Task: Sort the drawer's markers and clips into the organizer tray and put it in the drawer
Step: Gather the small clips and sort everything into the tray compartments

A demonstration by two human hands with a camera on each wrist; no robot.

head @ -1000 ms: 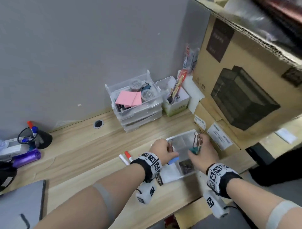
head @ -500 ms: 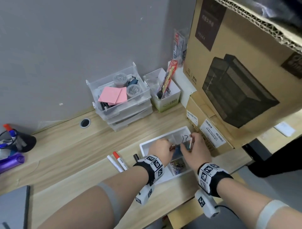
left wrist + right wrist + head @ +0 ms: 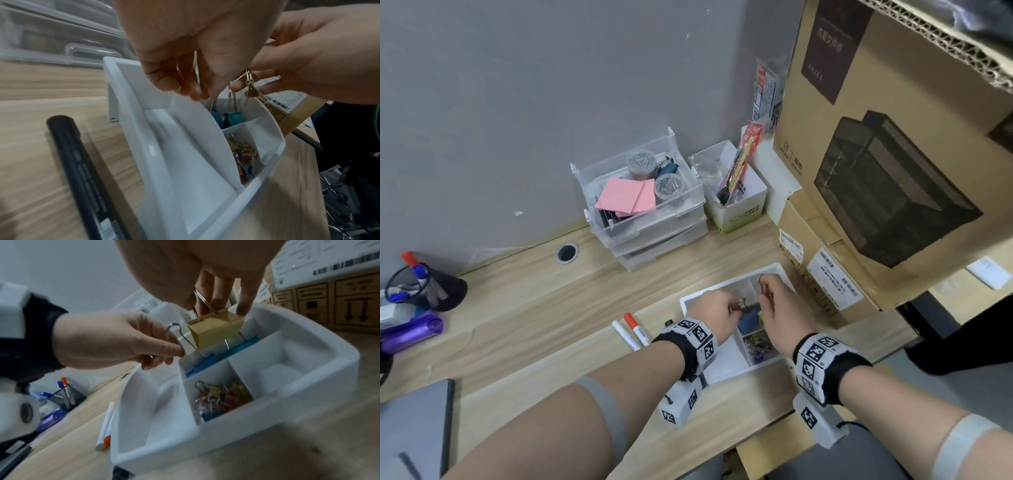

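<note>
A white organizer tray [image 3: 690, 303] sits on the wooden desk. My left hand [image 3: 736, 308] pinches the wire handle of a blue binder clip [image 3: 202, 365], which stands in the tray's middle compartment beside a teal clip [image 3: 240, 345]. Just above that compartment, my right hand [image 3: 765, 287] pinches the handle of a yellow binder clip [image 3: 216, 331]. Several small coloured clips [image 3: 222, 395] fill the near compartment. Left of the tray lie a red-capped marker [image 3: 635, 329], a white marker [image 3: 621, 334] and a black marker [image 3: 82, 170].
Clear stacked drawers [image 3: 647, 205] and a white box of pens [image 3: 736, 202] stand against the wall. Big cardboard boxes [image 3: 876, 171] crowd the tray's right side. A black pen cup [image 3: 431, 287] and a grey laptop [image 3: 414, 428] are at the left.
Both hands have come down over the tray's middle compartment. The teal clip held up a second ago now lies in the compartment.
</note>
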